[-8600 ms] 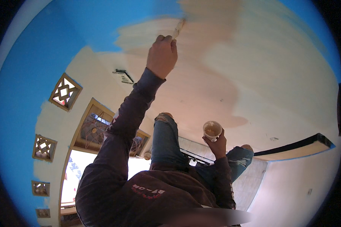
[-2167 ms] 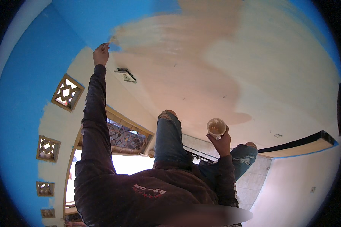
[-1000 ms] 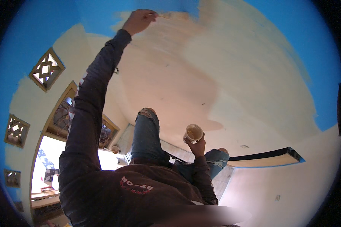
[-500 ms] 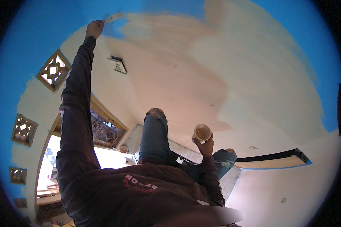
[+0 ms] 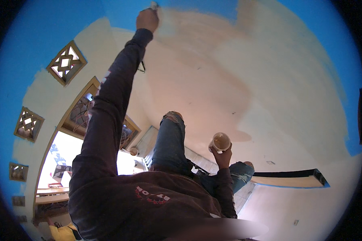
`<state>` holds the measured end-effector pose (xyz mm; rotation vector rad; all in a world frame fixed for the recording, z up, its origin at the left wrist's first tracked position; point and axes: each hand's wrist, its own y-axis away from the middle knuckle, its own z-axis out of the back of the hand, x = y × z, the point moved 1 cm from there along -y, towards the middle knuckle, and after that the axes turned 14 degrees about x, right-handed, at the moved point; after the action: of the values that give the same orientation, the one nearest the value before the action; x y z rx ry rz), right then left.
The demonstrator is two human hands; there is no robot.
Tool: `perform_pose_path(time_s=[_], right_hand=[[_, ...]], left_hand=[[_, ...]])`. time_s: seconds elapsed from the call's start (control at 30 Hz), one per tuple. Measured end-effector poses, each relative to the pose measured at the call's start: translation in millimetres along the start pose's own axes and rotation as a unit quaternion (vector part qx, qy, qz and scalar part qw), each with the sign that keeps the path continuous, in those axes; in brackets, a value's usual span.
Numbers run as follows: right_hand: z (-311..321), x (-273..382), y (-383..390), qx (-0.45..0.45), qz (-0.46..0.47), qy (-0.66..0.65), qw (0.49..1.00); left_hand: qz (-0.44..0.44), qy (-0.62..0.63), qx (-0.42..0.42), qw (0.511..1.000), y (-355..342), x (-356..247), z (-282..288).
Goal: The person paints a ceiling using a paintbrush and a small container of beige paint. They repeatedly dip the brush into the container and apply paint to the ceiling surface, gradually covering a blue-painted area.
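My left arm reaches up along the wall, and my left hand [image 5: 147, 20] is closed round a paintbrush [image 5: 154, 5]. Only a small part of the brush shows past the fist, over the border of blue and cream paint. Lower down, my right hand [image 5: 222, 157] grips a pale cup [image 5: 221, 142] with light beige paint in it. The cup is tilted so its mouth faces me. A wet-looking beige patch [image 5: 201, 80] covers much of the cream wall [image 5: 293, 88] between the two hands.
Wooden lattice vents [image 5: 66, 63] line the left wall beside a framed opening with a grille [image 5: 78, 114]. At right a dark-edged ledge [image 5: 289, 178] juts out. My bent knees [image 5: 171, 132] are in front of me. Something yellow [image 5: 63, 232] shows at lower left.
My left hand and the brush have moved right and slightly up along the blue edge. The cup in my right hand has shifted slightly right in view. The left forearm now partly hides the wall box.
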<state>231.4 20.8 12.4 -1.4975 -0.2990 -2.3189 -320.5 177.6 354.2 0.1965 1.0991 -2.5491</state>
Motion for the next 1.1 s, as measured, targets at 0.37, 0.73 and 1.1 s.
perform_pose_path(time_s=[0.37,0.73,1.1], right_hand=[[1.7,6.4,-0.2,-0.002,0.031,0.012,0.999],[6.8,15.6,1.2,-0.027,0.013,0.006,1.000],[8.8,15.4,0.7,-0.018,0.005,0.002,1.000]], left_hand=[[-0.135,0.056,0.014,0.989,63.5,-142.0,33.8],[-0.193,0.306,0.076,0.929,72.4,-145.6,60.8],[-0.212,0.337,0.175,0.901,-0.6,-112.8,-3.0]])
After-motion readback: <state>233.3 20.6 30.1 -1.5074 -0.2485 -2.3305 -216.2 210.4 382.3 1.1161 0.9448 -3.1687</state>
